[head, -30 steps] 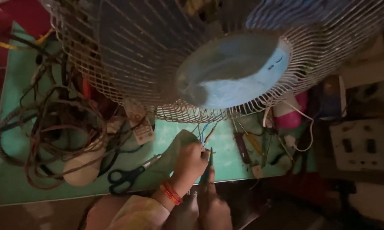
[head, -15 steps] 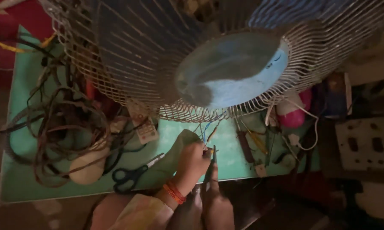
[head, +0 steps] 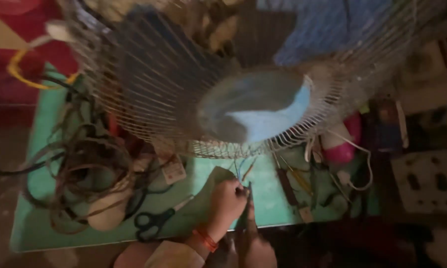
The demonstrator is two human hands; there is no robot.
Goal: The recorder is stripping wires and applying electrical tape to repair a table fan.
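Both hands sit slightly further right than half a second ago. Left hand (head: pixel 227 201) pinches thin coloured wires (head: pixel 241 171) hanging from the round wire-caged fan (head: pixel 233 79); right hand (head: pixel 257 248) clenches a slim dark tool (head: pixel 245 211) at their ends. Stripping seems underway, calling for steady tension. Black-handled scissors (head: pixel 154 222) and tangled cables (head: pixel 79 164) lie on the green mat (head: pixel 40 233).

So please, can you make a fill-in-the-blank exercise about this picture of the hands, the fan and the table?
1. The left hand pinches thin ___ that hang from the fan.
2. The scissors have ___ handles.
3. The table has a ___ top.
4. The cord tangle lies on the person's ___ side.

Missing words: wires; black; green; left
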